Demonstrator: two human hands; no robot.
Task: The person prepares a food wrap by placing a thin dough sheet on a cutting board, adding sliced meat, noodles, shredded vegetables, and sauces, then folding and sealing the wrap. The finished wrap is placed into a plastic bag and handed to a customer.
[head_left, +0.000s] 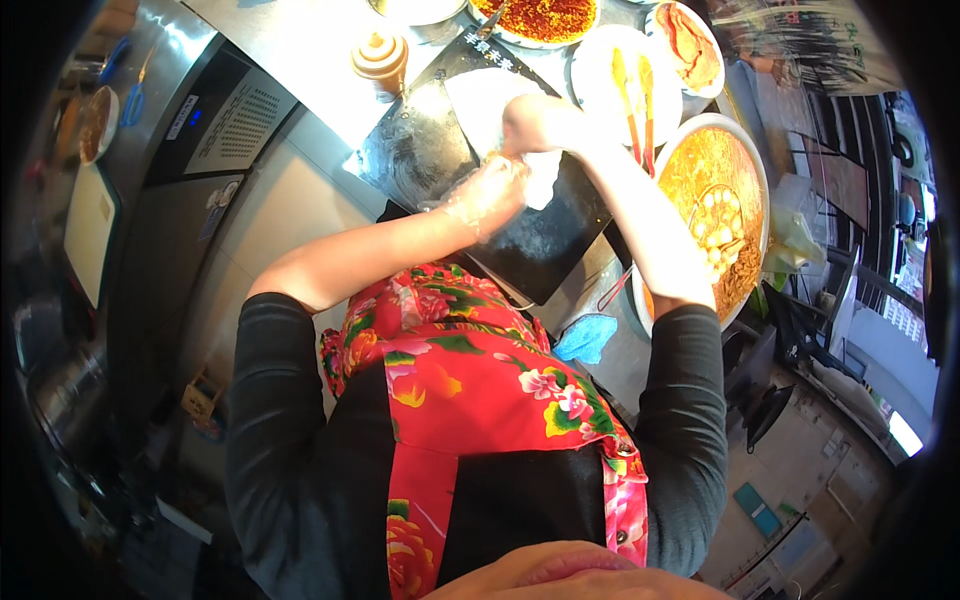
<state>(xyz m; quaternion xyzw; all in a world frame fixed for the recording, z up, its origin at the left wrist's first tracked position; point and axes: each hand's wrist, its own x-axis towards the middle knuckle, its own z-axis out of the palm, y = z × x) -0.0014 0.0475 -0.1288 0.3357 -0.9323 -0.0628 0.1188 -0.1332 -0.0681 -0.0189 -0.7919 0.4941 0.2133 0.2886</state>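
Note:
Over a black square board (pixel 545 245), my two hands meet. My left hand (pixel 492 195), in a thin clear plastic glove, has its fingers closed at the edge of a white, soft, sheet-like piece (pixel 543 182). My right hand (pixel 538 124) is curled over the same spot from the far right, its fingertips mostly hidden. Glare washes out the white piece, so I cannot tell whether it is paper, a bag or a thin wrap. Another pale flat area (pixel 470 95) lies on the board beyond my hands.
A large bowl (pixel 762 200) of orange broth with skewered-looking pieces stands right of my right forearm. Beyond are a white plate (pixel 590 75) with red-handled tongs, a bowl of red chili sauce (pixel 540 18), a dish of reddish paste (pixel 688 50) and a tan squeeze bottle (pixel 380 58). A blue cloth (pixel 586 338) lies near my apron.

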